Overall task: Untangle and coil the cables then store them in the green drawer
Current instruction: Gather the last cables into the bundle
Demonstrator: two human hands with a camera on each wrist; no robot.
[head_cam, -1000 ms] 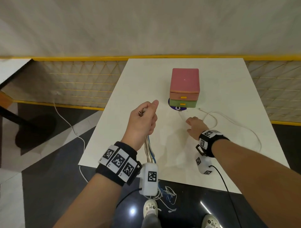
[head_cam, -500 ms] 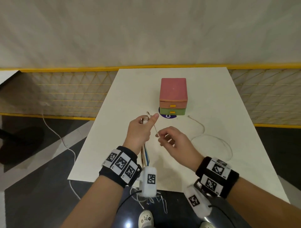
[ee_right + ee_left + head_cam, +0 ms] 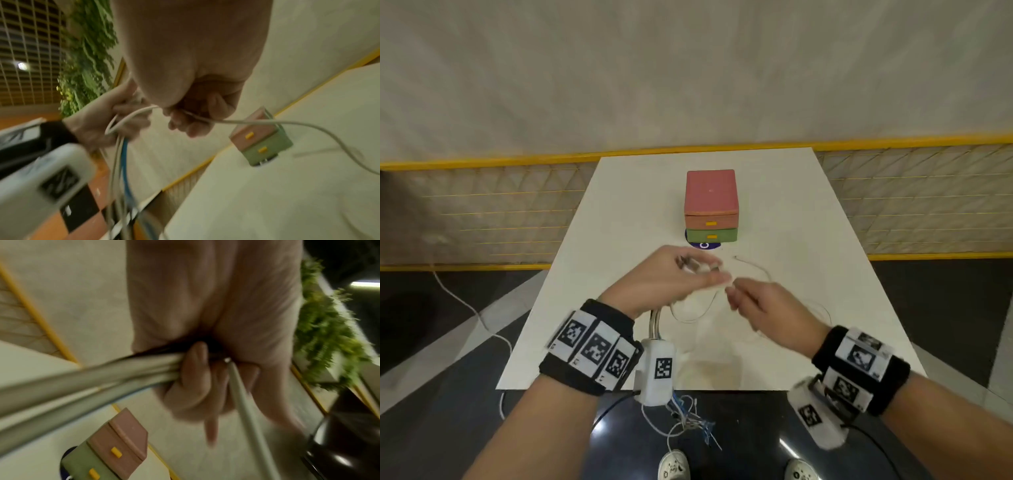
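My left hand grips a bundle of white and blue cables above the near middle of the white table; the strands hang down past the table's front edge to a tangle near the floor. Close to its right, my right hand pinches a thin white cable. That cable loops from the left hand through the right fingers and trails over the table to the right. The small drawer unit stands beyond, its green drawer at the bottom and closed.
The drawer unit has a pink top and an orange drawer above the green one, and sits on a dark blue disc. A yellow-edged mesh fence flanks the table. A white cord lies on the floor at the left.
My right hand left the table by the loose cable, rose and came beside my left hand with the thin white cable pinched. The cable now loops between both hands.
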